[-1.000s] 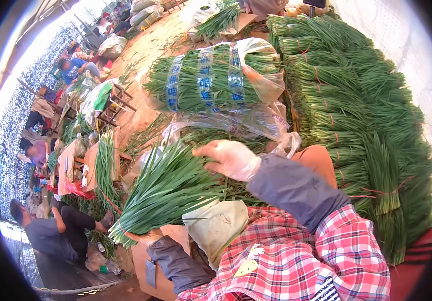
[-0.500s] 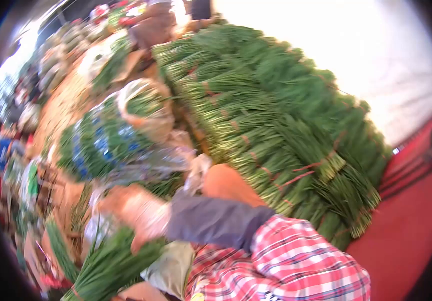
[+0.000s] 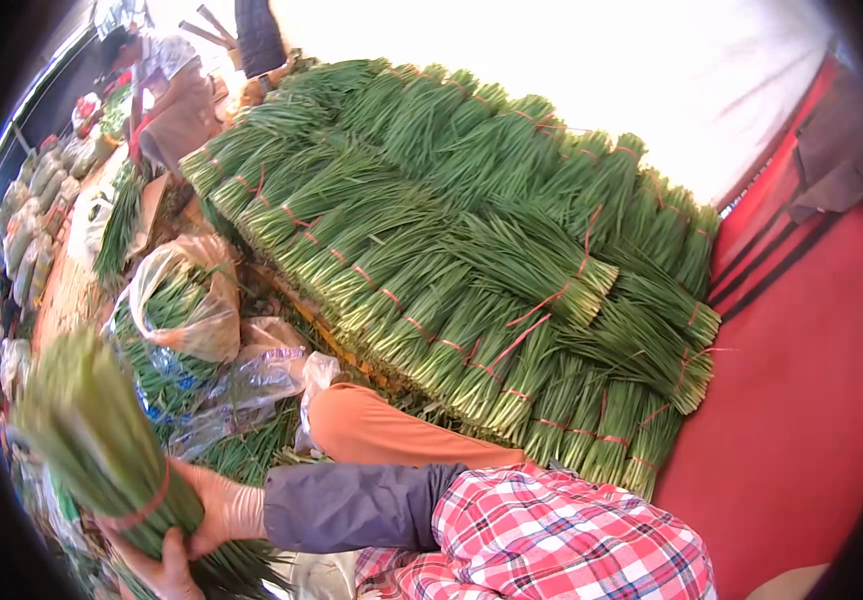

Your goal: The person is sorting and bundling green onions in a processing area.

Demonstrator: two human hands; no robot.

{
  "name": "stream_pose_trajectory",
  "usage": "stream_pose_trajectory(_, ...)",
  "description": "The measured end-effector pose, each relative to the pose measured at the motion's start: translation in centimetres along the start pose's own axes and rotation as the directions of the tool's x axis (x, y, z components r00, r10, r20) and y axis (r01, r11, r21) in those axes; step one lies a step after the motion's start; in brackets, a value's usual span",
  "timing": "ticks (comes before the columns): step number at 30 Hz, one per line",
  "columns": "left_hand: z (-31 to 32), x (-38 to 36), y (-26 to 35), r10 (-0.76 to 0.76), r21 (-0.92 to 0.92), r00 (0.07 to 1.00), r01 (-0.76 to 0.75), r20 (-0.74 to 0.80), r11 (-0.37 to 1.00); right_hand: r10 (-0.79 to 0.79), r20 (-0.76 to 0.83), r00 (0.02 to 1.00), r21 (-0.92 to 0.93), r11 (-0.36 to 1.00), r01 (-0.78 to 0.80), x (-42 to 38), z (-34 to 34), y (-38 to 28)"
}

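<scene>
A tied bundle of green chives with a red band near its cut end is held at the lower left. My right hand, in a thin glove with a grey sleeve cover behind it, grips the bundle at the band. My left hand holds the same bundle from below, partly cut off by the frame edge. The bundle's leafy end points up and left and is blurred. Just right of my hands is my knee in orange trousers.
A large stack of banded chive bundles fills the middle, lying on a red mat. A clear plastic bag with chives lies left of it. Another person bends over at the top left, near sacks.
The view has swung right onto the big stack. The chive bundle, which lay across my lap under my right hand, is now raised at the lower left in both hands.
</scene>
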State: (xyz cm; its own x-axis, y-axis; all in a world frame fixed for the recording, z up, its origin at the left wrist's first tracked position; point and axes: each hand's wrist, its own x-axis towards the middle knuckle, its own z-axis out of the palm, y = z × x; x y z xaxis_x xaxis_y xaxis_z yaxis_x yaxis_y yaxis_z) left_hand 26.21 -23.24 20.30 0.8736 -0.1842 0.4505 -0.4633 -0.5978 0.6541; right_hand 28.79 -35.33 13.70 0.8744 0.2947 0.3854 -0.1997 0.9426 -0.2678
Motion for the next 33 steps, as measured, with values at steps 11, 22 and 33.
stream_pose_trajectory(11, 2.5, -2.2, -4.0, -0.363, -0.029, 0.911, 0.375, 0.198, 0.926, -0.552, -0.424, 0.718, -0.14, 0.823, 0.551, -8.8, -10.0, -19.0)
stream_pose_trajectory(22, 5.2, -3.1, -8.7, -0.642, 0.112, 0.657, 0.66, 0.395, 0.743, -0.306, -0.906, -0.293, -0.397, 0.852, 0.34, -39.5, -29.5, -27.7)
stream_pose_trajectory(33, 4.5, -7.5, -10.8, -0.684, -0.069, 0.656, 0.736, 0.317, 0.674, -0.821, -0.496, 0.282, 0.022, -0.337, -0.941, -33.9, -23.5, -29.5)
